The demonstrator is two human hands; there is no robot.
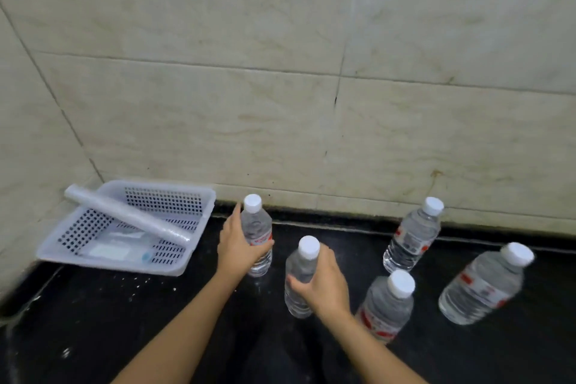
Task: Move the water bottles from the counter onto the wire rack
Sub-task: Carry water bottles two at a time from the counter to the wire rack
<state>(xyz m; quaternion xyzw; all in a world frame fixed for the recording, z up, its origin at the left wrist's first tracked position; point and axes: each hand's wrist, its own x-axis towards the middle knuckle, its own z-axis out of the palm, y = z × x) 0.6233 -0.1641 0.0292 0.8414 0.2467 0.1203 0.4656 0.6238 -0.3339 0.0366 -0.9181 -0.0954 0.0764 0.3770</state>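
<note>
Pale tiles covered the wall [280, 40] behind a dark counter [124, 321]. Five water bottles with white caps were stood on that counter. One bottle [257, 237] was wrapped by the left hand [238, 246], with the fingers curled around its middle. A second bottle [300, 277] was gripped by the right hand [324, 284], just beside the first. Both were held upright, and it could not be told whether they had been lifted off the counter yet.

Three more bottles were left untouched. One [388, 302] was seen just to the right of the right hand. Another [413, 235] was stood farther right and toward the wall. The last [486, 284] was well apart from the right hand, out to the far right.

A white plastic basket [174, 265] with a clear roll [124, 215] across it was seen to the left of the left hand.

The step in hand was judged to be the picking up of the first two bottles. No wire rack was shown. For the next move, both bottles would need to be lifted straight up and carried to the rack, so the rack would first have to be found. A firm but gentle squeeze would be needed, since thin plastic can be crushed.
</note>
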